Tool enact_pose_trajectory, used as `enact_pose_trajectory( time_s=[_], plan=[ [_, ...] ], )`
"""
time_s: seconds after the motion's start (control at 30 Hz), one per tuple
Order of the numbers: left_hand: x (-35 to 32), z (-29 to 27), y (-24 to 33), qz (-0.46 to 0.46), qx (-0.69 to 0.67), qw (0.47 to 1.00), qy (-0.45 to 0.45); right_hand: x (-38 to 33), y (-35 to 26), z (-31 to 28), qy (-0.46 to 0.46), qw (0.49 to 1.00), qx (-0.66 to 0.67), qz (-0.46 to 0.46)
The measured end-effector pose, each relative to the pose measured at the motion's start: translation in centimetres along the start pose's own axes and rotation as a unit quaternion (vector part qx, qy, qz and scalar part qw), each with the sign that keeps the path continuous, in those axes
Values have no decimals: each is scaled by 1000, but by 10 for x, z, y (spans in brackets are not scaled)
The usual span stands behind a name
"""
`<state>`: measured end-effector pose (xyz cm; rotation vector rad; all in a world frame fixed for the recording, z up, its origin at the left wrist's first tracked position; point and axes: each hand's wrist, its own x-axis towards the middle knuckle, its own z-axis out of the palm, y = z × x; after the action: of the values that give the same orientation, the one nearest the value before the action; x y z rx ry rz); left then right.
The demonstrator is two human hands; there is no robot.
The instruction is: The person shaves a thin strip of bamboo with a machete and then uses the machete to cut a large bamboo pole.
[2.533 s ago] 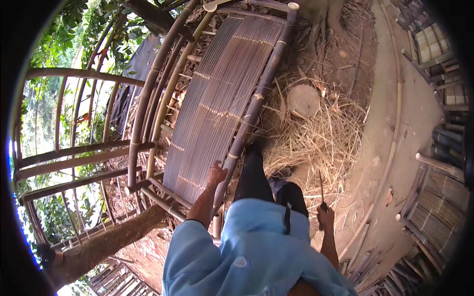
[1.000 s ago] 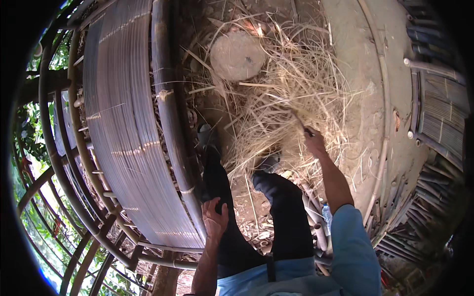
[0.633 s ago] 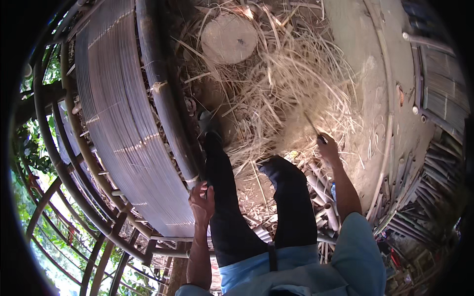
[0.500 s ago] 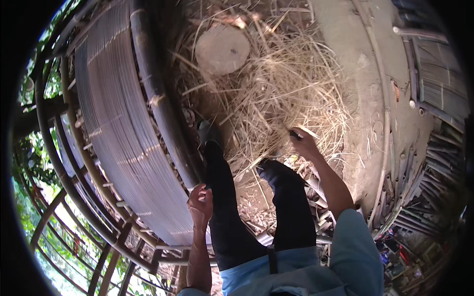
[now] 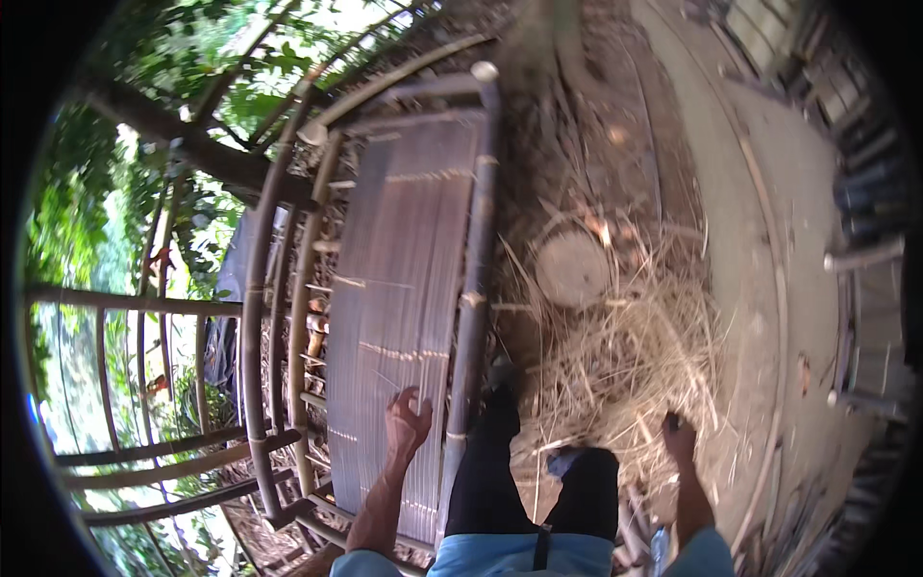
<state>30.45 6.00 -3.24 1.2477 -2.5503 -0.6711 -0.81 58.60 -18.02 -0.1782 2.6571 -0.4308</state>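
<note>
My left hand (image 5: 407,423) rests palm down, fingers apart, on the near end of a long bench of thin bamboo slats (image 5: 404,269). It lies just left of the bench's thick bamboo side rail (image 5: 473,317). My right hand (image 5: 679,438) hangs low at the right over dry straw (image 5: 625,365), closed in a fist around the dark handle of a thin tool; its blade is too blurred to make out. My legs in dark trousers (image 5: 500,471) stand between rail and straw.
A round cut wooden block (image 5: 572,267) lies in the straw beyond my feet. Curved bamboo poles and a fence (image 5: 144,300) run along the left, with greenery behind. A pale concrete strip (image 5: 769,240) and stacked bamboo pieces (image 5: 865,260) line the right.
The view has swung up, so the whole bench shows. My left hand moved from the rail onto the slats. My right hand dropped from the straw to my side.
</note>
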Motion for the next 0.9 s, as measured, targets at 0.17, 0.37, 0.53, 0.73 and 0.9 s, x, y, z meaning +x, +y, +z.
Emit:
enact_pose_trajectory(
  time_s=[0.17, 0.37, 0.53, 0.73, 0.9],
  plan=[
    [181, -68, 50, 109, 86, 984, 113, -52, -119, -40, -14, 999, 27, 39],
    [429, -118, 66, 163, 173, 948, 211, -48, -206, -75, 13, 996, 39, 75],
    [560, -111, 27, 93, 320, 933, 133, -22, -255, -102, 10, 992, 59, 109],
    [606, -85, -9, -14, 352, 935, 28, -11, -332, -142, 33, 993, 53, 98],
    [598, -110, 22, -5, 180, 984, -1, -1, -337, -146, 55, 996, -4, 75]
  ],
)
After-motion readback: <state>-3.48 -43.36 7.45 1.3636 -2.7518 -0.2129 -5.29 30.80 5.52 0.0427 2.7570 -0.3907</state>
